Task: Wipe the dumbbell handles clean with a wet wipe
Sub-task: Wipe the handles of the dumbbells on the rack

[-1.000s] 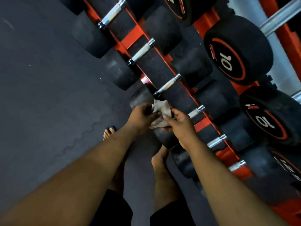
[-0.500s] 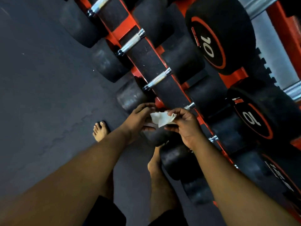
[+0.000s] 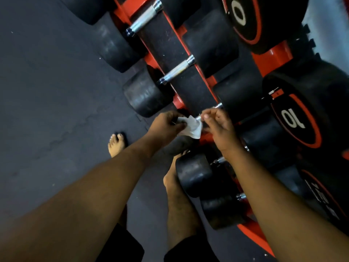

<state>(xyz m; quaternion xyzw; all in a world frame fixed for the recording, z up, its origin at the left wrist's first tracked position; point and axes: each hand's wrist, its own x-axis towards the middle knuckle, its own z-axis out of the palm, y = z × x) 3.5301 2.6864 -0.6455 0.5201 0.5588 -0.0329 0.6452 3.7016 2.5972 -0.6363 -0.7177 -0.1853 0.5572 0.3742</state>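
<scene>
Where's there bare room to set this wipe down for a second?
The dark floor mat left of the rack is bare, bordered by the dumbbell ends and your left foot. The rack itself is crowded with dumbbells.

Both forearms are bare from the lower frame edge up to the hands, with no sleeves, watch, bracelet or rings showing. The left hand (image 3: 166,125) and right hand (image 3: 219,129) are ungloved, with short, unpainted nails. Black shorts (image 3: 120,246) cover the thighs at 6 o'clock, their hems cutting across the lower edge of the frame. The left foot (image 3: 116,144), at 9 o'clock from the hands, sits in a dark sandal. The right shin (image 3: 179,214) is bare and hairy.
</scene>
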